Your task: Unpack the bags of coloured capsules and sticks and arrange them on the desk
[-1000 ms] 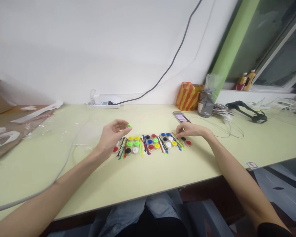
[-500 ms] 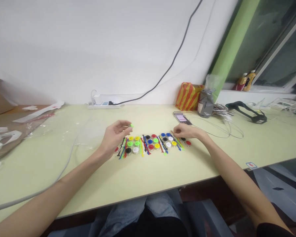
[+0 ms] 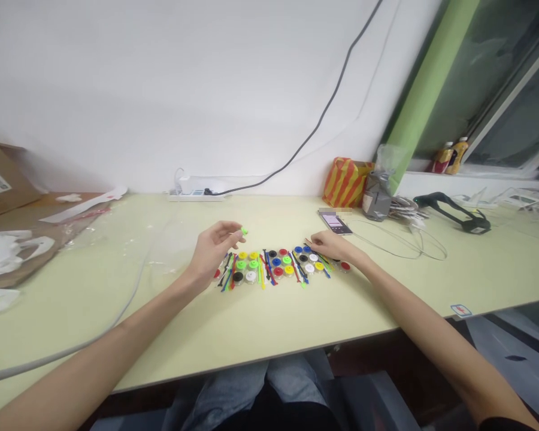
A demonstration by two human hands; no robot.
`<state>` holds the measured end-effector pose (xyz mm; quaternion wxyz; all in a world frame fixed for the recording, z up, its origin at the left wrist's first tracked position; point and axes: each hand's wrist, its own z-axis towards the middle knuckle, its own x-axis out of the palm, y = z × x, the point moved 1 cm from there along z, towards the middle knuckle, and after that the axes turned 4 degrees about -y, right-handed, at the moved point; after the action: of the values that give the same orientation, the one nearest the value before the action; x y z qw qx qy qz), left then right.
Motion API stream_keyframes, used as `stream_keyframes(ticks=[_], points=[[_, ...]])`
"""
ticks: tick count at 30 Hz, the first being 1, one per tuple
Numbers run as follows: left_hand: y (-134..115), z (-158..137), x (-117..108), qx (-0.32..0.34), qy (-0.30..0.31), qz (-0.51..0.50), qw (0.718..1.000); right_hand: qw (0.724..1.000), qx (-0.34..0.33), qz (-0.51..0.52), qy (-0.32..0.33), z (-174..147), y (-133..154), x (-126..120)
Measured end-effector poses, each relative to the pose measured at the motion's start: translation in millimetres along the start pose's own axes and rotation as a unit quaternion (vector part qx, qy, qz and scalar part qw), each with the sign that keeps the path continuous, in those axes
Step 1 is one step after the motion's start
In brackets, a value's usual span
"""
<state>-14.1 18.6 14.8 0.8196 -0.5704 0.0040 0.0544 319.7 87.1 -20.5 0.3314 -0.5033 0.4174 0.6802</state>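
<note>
My left hand (image 3: pixel 213 248) is raised at the left end of the pieces, thumb and fingers pinching a small bright green plastic piece (image 3: pixel 245 230). My right hand (image 3: pixel 327 242) reaches over the right part of the layout, its fingers closed together just behind the blue discs (image 3: pixel 302 249). What lies between those fingertips is too small to make out. On the table, round discs on clear bases sit in groups: green (image 3: pixel 253 264), white (image 3: pixel 251 276), yellow (image 3: pixel 288 270) and red (image 3: pixel 345 267) among them. Thin coloured plastic arrow-like sticks (image 3: pixel 266 269) lie between the groups.
A phone (image 3: pixel 335 222) lies behind my right hand. Farther back stand a striped bag (image 3: pixel 345 182), a grey package (image 3: pixel 377 194) and a black headset-like band (image 3: pixel 451 209). A power strip (image 3: pixel 197 196) lies by the wall. Clear plastic and a grey cable (image 3: pixel 117 317) spread at left.
My right hand has shifted slightly left over the blue discs. My left hand still pinches the green piece, almost unmoved. The whole view has shifted a little.
</note>
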Motion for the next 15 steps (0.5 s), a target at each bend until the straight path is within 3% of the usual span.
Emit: stream_keyframes(ticks=[9, 15], points=[[3, 7, 0, 0.011, -0.02, -0.052, 0.998, 0.999, 0.01, 0.039, -0.02, 2, -2, -2], [7, 12, 5, 0.009, -0.007, -0.079, 0.997, 0.983, -0.006, 0.151, -0.101, 6, -4, -15]])
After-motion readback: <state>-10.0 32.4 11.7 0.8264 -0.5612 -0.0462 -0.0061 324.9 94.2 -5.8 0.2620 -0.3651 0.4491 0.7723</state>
